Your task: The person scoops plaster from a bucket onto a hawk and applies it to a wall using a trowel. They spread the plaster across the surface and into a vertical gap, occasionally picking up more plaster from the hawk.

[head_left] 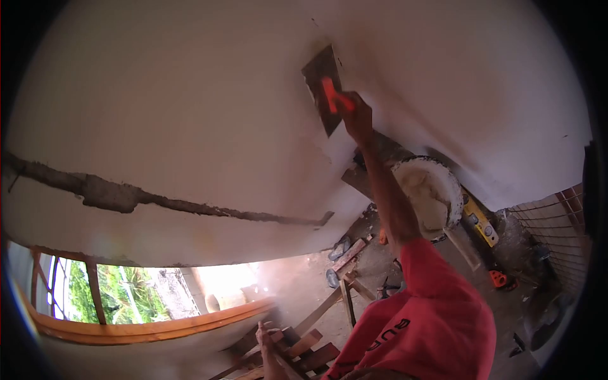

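My right hand (356, 117) is wrapped round the red handle of a plastering trowel (327, 66). The trowel's rectangular metal blade lies against the pale plastered wall (209, 114), close to an inner corner. Low in the view is my left hand (265, 339), its fingers stretched upward and nothing visible in them. Stacked wooden pieces (310, 358) are behind and beside that hand. Under my right forearm stands a bucket (457, 190) with a crusted rim and pale plaster-like material inside.
A rough grey channel (107, 193) runs across the wall. Below it is a window with an orange-brown wooden frame (190, 329). A yellow spirit level (480, 218) leans beside the bucket, near an orange-handled tool (502, 279). Wire mesh (548, 221) stands at right; shoes (332, 277) and wood scraps lie about.
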{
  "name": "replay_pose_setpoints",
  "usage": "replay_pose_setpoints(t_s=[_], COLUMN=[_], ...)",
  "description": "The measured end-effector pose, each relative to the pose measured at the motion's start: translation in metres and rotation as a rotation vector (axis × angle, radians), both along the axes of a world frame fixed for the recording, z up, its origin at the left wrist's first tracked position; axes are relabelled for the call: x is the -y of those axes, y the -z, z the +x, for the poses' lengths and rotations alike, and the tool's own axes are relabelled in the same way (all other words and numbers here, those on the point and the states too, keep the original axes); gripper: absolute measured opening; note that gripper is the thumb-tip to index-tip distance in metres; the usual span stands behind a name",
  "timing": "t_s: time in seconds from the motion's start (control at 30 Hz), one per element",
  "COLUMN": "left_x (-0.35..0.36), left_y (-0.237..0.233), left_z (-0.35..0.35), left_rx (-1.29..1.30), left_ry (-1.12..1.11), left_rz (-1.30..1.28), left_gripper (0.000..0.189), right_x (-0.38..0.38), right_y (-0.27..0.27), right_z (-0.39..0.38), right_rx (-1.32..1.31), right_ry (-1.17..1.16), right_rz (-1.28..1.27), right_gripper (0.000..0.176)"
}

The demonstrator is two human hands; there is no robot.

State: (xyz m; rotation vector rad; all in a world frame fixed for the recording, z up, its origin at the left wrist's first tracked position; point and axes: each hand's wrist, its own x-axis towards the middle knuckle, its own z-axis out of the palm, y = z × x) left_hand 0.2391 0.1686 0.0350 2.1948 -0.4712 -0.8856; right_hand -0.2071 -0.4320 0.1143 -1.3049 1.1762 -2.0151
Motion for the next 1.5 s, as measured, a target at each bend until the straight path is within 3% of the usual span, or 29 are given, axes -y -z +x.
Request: replay_pose_setpoints(t_s=[0.1,0.2,0.3,0.37,0.43,0.53,0.6,0.63,0.67,0.7,0.83,0.87,0.93,0.97,1.07,1.17,1.23,1.27,1.37,1.43,1.5], left_x=[0.001,0.001,-0.005,-0.003,-0.001,-0.002,-0.007,-0.011,0.001,0.006,0.003,0.002,-0.003,-0.004,0.001,0.000,-0.008,-0.008,-0.004,-0.011,-0.009], left_y=[-0.003,-0.004,-0.003,-0.006,-0.006,0.001,0.010,0.012,0.000,-0.007,-0.005,-0.006,0.006,0.010,-0.001,0.005,0.008,0.004,0.010,0.013,0.011], left_z=[0.000,-0.001,-0.003,-0.007,-0.011,-0.001,0.009,0.008,-0.006,-0.015,-0.014,-0.008,0.001,0.003,-0.007,-0.001,-0.002,-0.002,0.003,0.008,0.008], left_rx=[0.002,0.002,0.008,0.010,0.025,0.017,-0.036,-0.044,-0.051,-0.056,0.011,0.003,-0.024,-0.010,0.033,0.055,0.034,0.013,0.002,-0.012,0.018], left_ry=[-0.019,-0.039,-0.055,-0.062,-0.060,-0.052,-0.060,-0.078,-0.095,-0.112,-0.073,-0.078,-0.099,-0.089,-0.059,-0.064,-0.070,-0.060,-0.077,-0.095,-0.084], left_rz=[0.008,0.027,0.049,0.052,0.066,0.052,0.024,0.008,-0.007,-0.022,-0.003,0.011,0.035,0.031,0.054,0.044,0.038,0.035,0.018,0.025,0.056], left_gripper=[0.068,0.068,0.069,0.069,0.069,0.070,0.072,0.066,0.061,0.057,0.063,0.066,0.072,0.072,0.071,0.073,0.073,0.073,0.071,0.070,0.072], right_x=[0.046,0.062,0.038,0.002,-0.032,-0.056,-0.021,0.005,0.024,0.039,0.067,0.062,0.027,0.006,-0.062,-0.095,-0.092,-0.089,-0.058,-0.018,-0.013], right_y=[0.007,0.017,0.023,0.041,0.099,0.079,0.064,0.056,0.041,0.025,-0.001,0.001,-0.002,0.008,0.049,0.060,0.063,0.056,0.068,0.099,0.118], right_z=[-0.005,0.002,0.028,0.055,0.086,0.057,0.029,0.005,-0.009,-0.026,-0.031,-0.023,0.013,0.040,0.105,0.103,0.094,0.080,0.097,0.121,0.132], right_rx=[-0.038,-0.133,-0.181,-0.160,-0.408,-0.284,-0.105,-0.597,-0.310,-0.499,-0.197,-0.290,-0.535,-0.390,-0.527,-0.270,0.195,0.298,0.674,0.425,0.366], right_ry=[0.086,0.050,0.081,-0.088,-0.211,-0.220,-0.184,0.173,0.017,0.112,-0.145,-0.104,-0.066,-0.174,-0.282,-0.361,-0.260,-0.320,-0.292,-0.033,0.058], right_rz=[-0.092,0.167,0.158,0.136,0.190,0.139,0.119,-0.172,-0.043,-0.172,0.047,-0.055,0.168,-0.064,0.016,0.108,0.135,0.405,0.446,0.476,0.543], right_gripper=[0.037,0.042,0.034,0.035,0.044,0.039,0.032,0.027,0.022,0.019,0.022,0.031,0.032,0.038,0.046,0.029,0.021,0.021,0.027,0.031,0.035])
